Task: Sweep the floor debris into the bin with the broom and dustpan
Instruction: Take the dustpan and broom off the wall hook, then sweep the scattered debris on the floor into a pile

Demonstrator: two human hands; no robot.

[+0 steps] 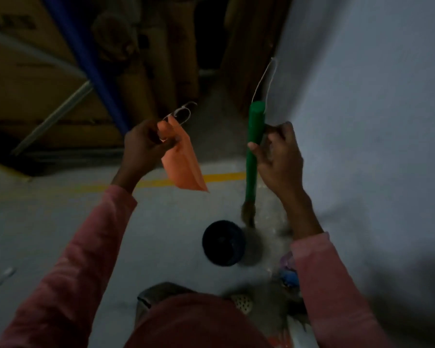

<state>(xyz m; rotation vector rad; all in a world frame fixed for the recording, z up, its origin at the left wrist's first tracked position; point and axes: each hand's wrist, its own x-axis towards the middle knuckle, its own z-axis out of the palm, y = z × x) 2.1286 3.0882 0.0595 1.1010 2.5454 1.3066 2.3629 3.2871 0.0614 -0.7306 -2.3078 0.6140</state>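
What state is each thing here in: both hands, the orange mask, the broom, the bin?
left hand: raised, pinches the mask near its ear loops.
mask: hangs from the left hand, off the floor.
right hand: holds the broom by its green handle.
broom: near upright, bristles down beside the bin.
bin: upright on the floor, open on top; contents too dark to tell.
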